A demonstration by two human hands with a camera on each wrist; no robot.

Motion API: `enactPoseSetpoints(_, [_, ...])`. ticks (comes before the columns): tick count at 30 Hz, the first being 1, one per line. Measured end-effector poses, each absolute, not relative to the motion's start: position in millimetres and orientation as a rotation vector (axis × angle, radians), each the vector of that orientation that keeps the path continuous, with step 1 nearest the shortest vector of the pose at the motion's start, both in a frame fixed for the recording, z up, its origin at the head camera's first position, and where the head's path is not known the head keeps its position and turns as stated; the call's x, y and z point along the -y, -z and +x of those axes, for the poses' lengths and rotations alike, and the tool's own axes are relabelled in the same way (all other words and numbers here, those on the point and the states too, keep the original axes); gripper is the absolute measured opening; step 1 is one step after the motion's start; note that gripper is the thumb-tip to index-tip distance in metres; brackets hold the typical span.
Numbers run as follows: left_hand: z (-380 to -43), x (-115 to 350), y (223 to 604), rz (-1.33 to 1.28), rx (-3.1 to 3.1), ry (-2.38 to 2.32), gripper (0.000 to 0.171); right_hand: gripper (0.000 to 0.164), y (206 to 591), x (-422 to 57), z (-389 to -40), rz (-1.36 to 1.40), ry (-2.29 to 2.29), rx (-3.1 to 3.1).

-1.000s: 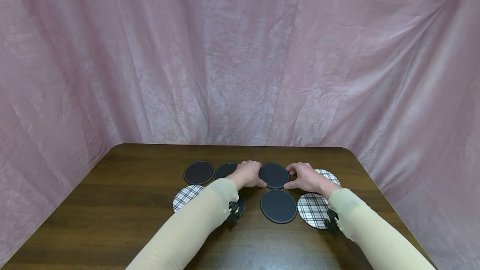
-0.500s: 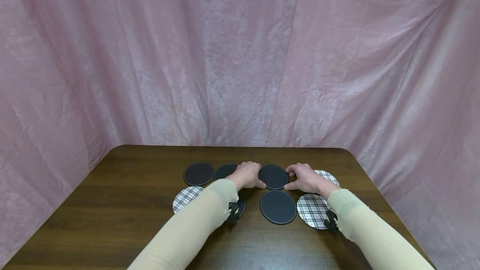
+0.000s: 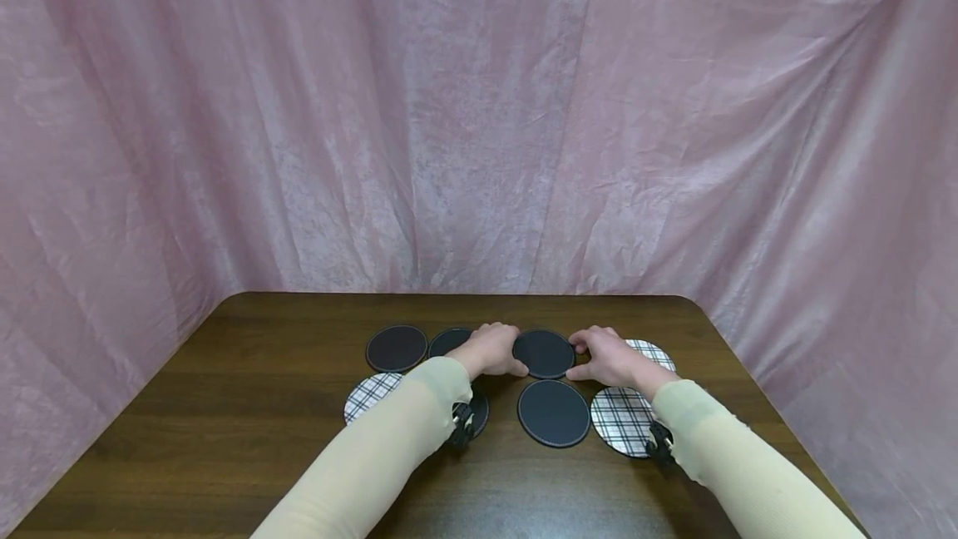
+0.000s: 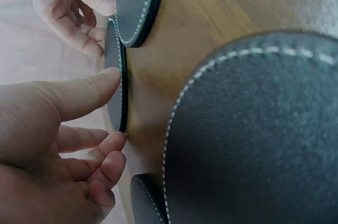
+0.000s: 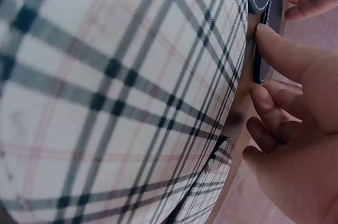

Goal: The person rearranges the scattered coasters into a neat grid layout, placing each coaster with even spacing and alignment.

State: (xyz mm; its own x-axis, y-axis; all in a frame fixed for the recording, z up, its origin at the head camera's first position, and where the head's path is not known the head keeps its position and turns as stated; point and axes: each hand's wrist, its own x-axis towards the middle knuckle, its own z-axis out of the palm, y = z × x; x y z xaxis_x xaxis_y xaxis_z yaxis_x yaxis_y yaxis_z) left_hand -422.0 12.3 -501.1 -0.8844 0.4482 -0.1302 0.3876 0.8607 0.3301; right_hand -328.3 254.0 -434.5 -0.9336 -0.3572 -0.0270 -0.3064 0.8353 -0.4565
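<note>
In the head view a round black coaster (image 3: 545, 353) lies flat in the far row, with a hand at each side. My left hand (image 3: 490, 349) holds its left edge, thumb on the near side and fingers on the far side. From the right, my right hand (image 3: 609, 356) has thumb and fingertips at the opposite edge. White stitching runs round the coaster's rim in the left wrist view. Just nearer sits another black coaster (image 3: 554, 414). A plaid coaster (image 3: 623, 421) lies partly under the right wrist, and a second plaid coaster (image 3: 653, 351) is partly hidden behind the right hand.
Left of the hands lie a dark coaster (image 3: 397, 348), a partly covered black coaster (image 3: 449, 341) and a plaid coaster (image 3: 371, 394). One more black coaster (image 3: 479, 412) is mostly under the left wrist. Pink curtains (image 3: 479, 106) hang behind the brown wooden table (image 3: 187, 431).
Both hands stay at the edges of the far black coaster. The whole head view has shifted very slightly; the coasters keep their arrangement.
</note>
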Motion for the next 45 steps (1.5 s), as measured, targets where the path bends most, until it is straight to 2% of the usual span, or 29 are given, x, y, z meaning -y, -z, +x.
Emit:
enactPoseSetpoints(9, [-351.0, -8.6, 418.8, 0.72, -2.877, -0.471, 0.067, 0.064, 427.7, -271.4, -309.2, -0.61, 0.717, -2.984])
enactPoseSetpoints(12, [-341.0, -9.6, 409.8, 0.734, -2.903, -0.473, 0.067, 0.067, 422.6, -279.9, -299.1, -0.592, 0.714, -3.016])
enactPoseSetpoints(22, [-330.5, -25.7, 407.8, 0.772, -2.932, -0.466, 0.073, 0.074, 414.9, -307.7, -265.2, -0.496, 0.708, -3.073])
enactPoseSetpoints(30, [-310.1, -36.0, 399.8, 0.904, -2.931, -0.366, 0.075, 0.081, 420.0, -326.5, -243.8, -0.451, 0.656, -3.136])
enactPoseSetpoints(45, [-275.2, -68.3, 410.3, 1.115, -2.894, -0.287, 0.087, 0.092, 426.0, -350.0, -199.0, -0.418, 0.559, -3.161])
